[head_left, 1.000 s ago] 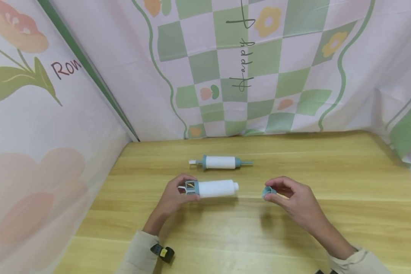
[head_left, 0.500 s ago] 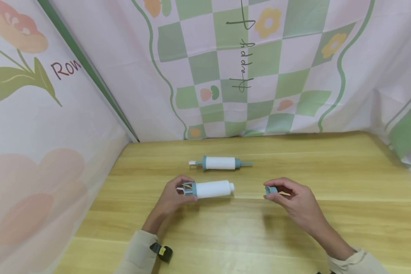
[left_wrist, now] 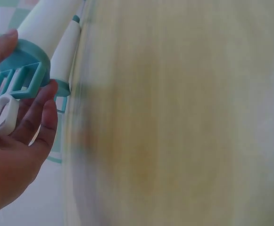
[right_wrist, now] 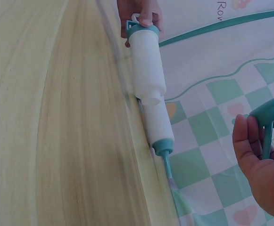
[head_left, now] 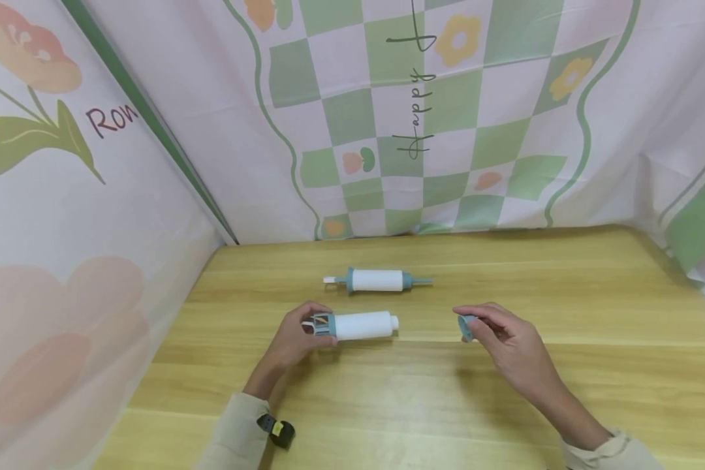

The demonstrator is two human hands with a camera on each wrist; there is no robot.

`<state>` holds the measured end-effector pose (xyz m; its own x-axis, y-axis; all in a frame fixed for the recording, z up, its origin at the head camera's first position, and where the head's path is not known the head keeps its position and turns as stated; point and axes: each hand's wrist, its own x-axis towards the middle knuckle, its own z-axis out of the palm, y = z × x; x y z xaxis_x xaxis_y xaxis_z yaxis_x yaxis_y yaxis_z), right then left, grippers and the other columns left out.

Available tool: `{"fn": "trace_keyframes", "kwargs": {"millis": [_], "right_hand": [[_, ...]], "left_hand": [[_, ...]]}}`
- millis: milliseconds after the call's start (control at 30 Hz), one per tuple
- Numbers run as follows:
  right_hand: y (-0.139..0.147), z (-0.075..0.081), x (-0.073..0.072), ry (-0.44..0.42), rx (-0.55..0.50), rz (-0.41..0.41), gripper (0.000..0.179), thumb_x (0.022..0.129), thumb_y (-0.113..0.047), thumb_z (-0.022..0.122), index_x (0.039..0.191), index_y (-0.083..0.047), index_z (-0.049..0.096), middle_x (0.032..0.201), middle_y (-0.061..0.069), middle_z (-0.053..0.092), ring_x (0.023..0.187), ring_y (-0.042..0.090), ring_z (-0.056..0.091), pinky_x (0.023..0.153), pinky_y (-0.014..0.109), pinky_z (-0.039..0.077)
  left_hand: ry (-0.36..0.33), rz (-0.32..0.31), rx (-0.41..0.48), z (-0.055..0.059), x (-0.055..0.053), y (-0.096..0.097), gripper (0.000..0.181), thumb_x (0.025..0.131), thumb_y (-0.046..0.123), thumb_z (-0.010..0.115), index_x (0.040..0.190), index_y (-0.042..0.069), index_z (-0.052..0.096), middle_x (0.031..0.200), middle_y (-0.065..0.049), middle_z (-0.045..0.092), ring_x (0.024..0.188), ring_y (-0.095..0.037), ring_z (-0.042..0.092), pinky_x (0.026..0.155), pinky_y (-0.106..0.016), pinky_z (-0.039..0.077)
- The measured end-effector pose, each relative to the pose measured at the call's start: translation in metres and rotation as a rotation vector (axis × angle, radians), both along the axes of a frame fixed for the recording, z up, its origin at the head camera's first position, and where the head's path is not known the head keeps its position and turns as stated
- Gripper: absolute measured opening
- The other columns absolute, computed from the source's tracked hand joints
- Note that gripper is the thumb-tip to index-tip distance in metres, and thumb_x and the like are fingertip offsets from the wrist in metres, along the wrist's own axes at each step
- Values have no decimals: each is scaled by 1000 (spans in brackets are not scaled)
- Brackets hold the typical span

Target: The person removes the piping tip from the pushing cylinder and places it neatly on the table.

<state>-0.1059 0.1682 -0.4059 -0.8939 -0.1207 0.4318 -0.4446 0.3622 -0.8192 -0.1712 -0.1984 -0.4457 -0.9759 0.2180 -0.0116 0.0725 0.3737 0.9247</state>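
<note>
Currently, we hold the white cylinder nearly level above the counter: the left hand grips its teal end, thumb and fingers on opposite sides. Our right hand pinches the teal nozzle between thumb and fingers, well apart from the cylinder.

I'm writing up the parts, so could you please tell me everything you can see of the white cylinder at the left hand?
The white cylinder is smooth and looks like plastic. One end carries a teal openwork collar with a white loop beyond it; the other narrows to a short, bare white neck. It lies nearly level, neck toward the right hand, and is apparently held just above the table. The left hand grips it by the collar.
</note>
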Motion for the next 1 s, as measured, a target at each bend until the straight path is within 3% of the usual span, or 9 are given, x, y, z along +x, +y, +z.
{"fn": "trace_keyframes", "kwargs": {"millis": [200,367,567,700,1000], "right_hand": [[2,1,3,-36,-6,37,25,102,-3,55,124,-3,67,114,1,66,92,12,63,76,20,53],[2,1,4,-96,-79,56,26,99,-2,61,124,4,63,114,5,66,97,13,64,80,23,55],[3,1,5,-147,-94,33,23,97,-5,65,118,3,66,107,9,67,90,14,68,78,26,56],[4,0,5,-157,-93,23,23,96,-4,66,119,1,65,104,5,68,84,16,68,73,28,57],[7,-1,5,-164,-145,62,30,92,1,69,122,4,65,107,4,68,86,17,68,72,30,58]], "left_hand": [[-7,-14,-19,0,-4,-1,48,73,12,88,116,12,66,106,-6,63,93,-26,56,81,-39,48],[-2,-36,-20,-1,-6,-2,47,75,11,88,116,12,65,106,-6,63,94,-25,56,81,-39,48],[-5,-53,-31,-1,-7,-3,45,76,10,87,116,11,65,106,-6,63,95,-25,57,81,-39,49],[2,-62,-49,0,-6,-3,44,77,9,86,115,11,65,107,-6,63,96,-25,57,82,-39,50],[20,-74,-82,2,-7,-3,44,77,8,85,116,11,64,107,-5,63,96,-24,58,84,-40,49]]}}
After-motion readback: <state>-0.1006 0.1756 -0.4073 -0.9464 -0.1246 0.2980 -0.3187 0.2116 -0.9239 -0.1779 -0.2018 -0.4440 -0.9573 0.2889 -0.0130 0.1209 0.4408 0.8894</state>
